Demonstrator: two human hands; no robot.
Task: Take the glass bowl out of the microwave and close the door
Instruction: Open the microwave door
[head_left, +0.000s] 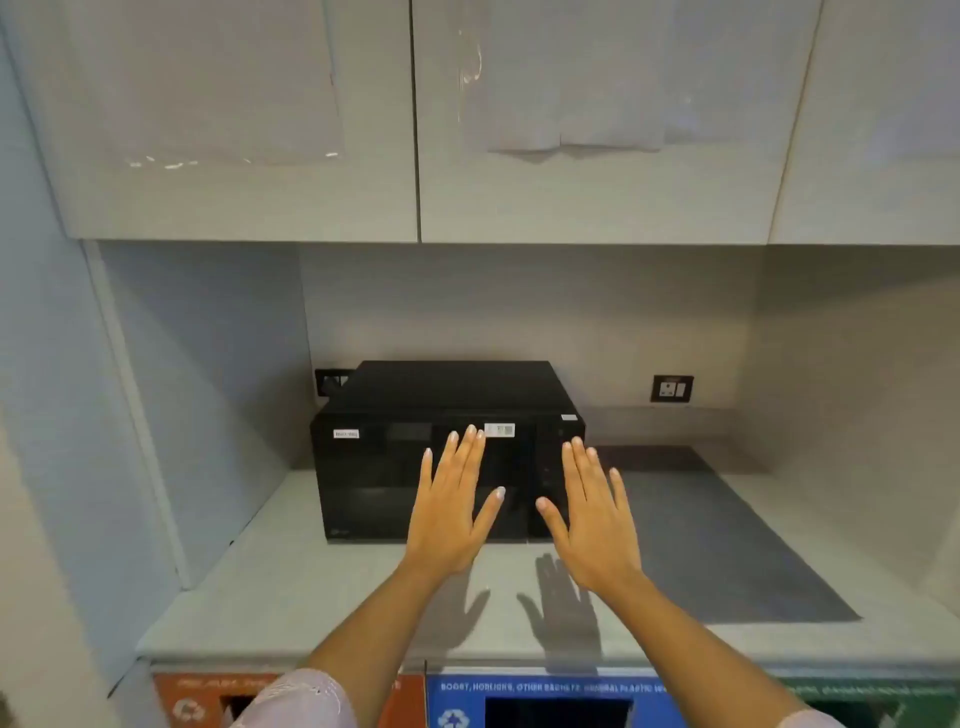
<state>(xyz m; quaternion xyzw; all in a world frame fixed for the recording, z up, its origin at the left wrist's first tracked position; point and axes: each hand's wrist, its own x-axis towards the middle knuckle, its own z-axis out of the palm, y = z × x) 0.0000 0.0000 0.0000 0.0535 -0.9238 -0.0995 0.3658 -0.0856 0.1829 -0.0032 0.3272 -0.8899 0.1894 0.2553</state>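
A black microwave (374, 467) stands on the pale counter against the back wall, and its dark door is shut. The glass bowl is not visible; the door hides the inside. My left hand (452, 512) and my right hand (595, 519) are both held out flat, palms down, fingers spread, above the counter in front of the microwave door. Neither hand holds anything, and neither touches the microwave as far as I can tell.
White wall cupboards (415, 130) hang overhead. A dark grey mat (727, 545) lies on the counter (270, 587) right of the microwave. A wall socket (671, 388) sits at the back right. Orange, blue and green recycling bins (519, 696) line the counter's front below.
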